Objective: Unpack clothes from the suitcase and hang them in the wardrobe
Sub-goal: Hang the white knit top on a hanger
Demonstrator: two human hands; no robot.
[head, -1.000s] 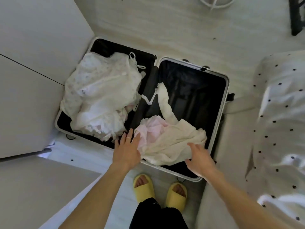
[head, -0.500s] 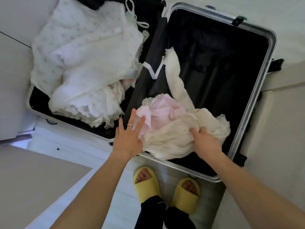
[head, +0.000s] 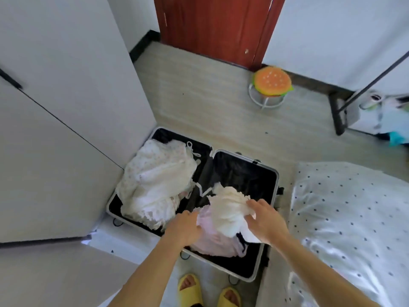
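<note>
Cream garment (head: 230, 209): bunched and raised off the right half of the open suitcase (head: 245, 160), which lies flat on the floor. Head view only.

Right hand (head: 267, 220): fingers (head: 253, 203) and thumb curl into the garment's right side, pinching a gathered fold. Cloth hangs from that grip toward the near rim. A lacy end trails up and left toward the hinge. The long axis therefore runs far-left to near-right.

Left hand (head: 183, 227): back up, fingers bent down into the left edge of a pink garment (head: 212, 244) lying under the cream one. Tips are hidden in cloth, but it reads as a grip. The two garments overlap and touch between the hands.

White pile (head: 155, 185): fills the left half, just beyond the left hand, not touched.

Wardrobe (head: 66, 111): white panels at left, close beside the suitcase. Doors look closed from here. Bed (head: 354, 218) is at right.

Judgement: the cream piece sits on the right hand's side, so that hand carries it. The wardrobe is on the opposite side, nearer the left hand. The lift has to go up and across to the left, over the pile. The left hand would need to drop the pink piece to open a door. Risk: the pink piece drags up with the cream.
</note>
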